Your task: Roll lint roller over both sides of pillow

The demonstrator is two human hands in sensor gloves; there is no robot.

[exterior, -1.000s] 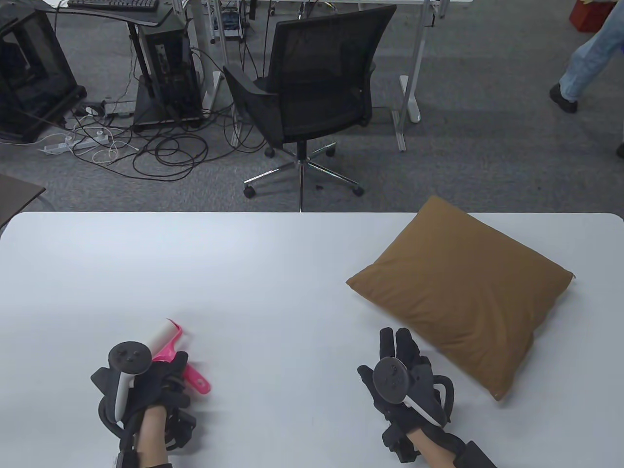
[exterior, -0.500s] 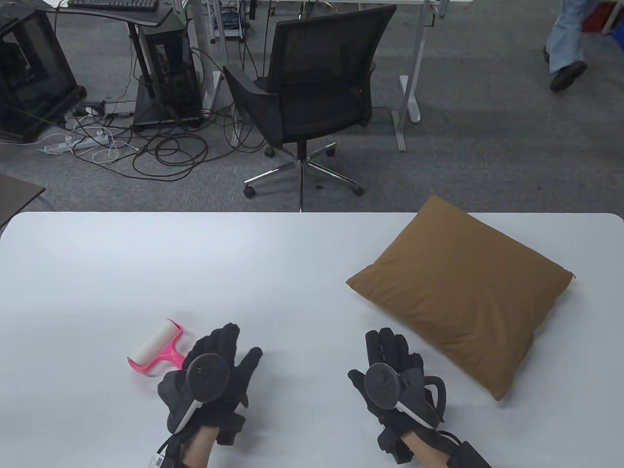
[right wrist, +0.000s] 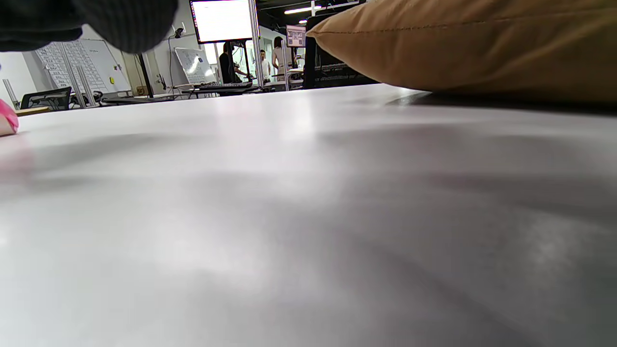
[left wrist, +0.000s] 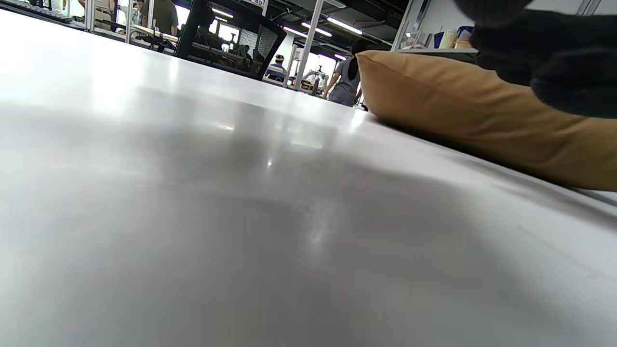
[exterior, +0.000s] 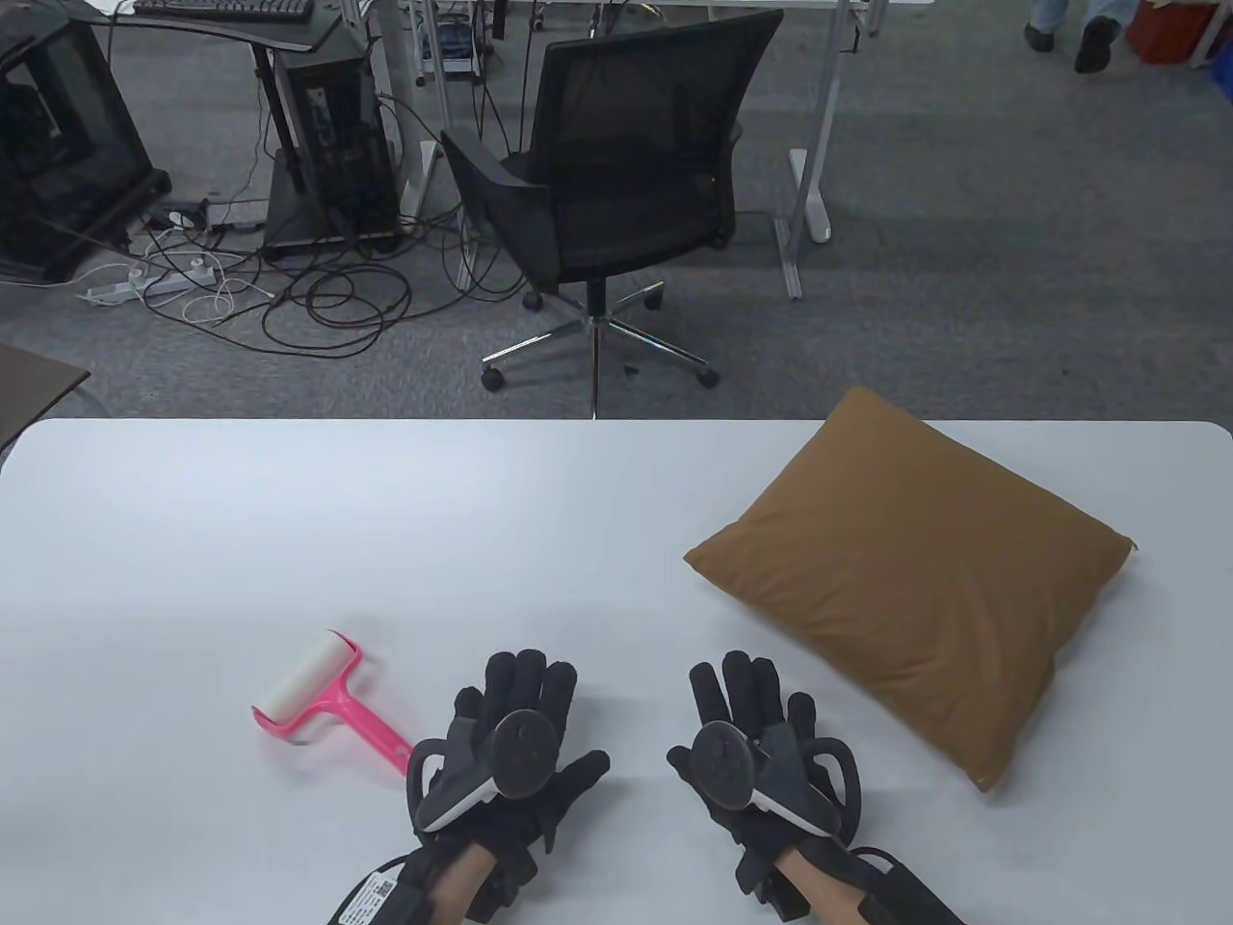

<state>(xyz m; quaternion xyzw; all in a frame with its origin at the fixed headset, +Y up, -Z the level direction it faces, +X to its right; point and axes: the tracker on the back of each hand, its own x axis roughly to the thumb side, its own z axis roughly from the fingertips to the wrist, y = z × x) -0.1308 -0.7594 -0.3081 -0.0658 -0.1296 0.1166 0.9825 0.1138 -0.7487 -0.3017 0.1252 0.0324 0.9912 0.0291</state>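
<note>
A brown pillow (exterior: 915, 578) lies flat on the right part of the white table (exterior: 385, 520); it also fills the upper right of the left wrist view (left wrist: 482, 111) and the top of the right wrist view (right wrist: 458, 43). A pink lint roller (exterior: 323, 699) with a white roll lies alone on the table at the near left; a pink sliver of it (right wrist: 7, 120) shows in the right wrist view. My left hand (exterior: 520, 713) rests flat, fingers straight, just right of the roller's handle. My right hand (exterior: 747, 699) lies flat beside it, left of the pillow's near edge. Neither holds anything.
A black office chair (exterior: 616, 183) stands on the carpet beyond the table's far edge. Computer towers and tangled cables (exterior: 289, 289) sit at the far left. A person's feet (exterior: 1069, 34) show at the top right.
My left hand let go of the lint roller and slid right to lie flat near the middle. My right hand shifted a little left. The walking person moved farther away.
</note>
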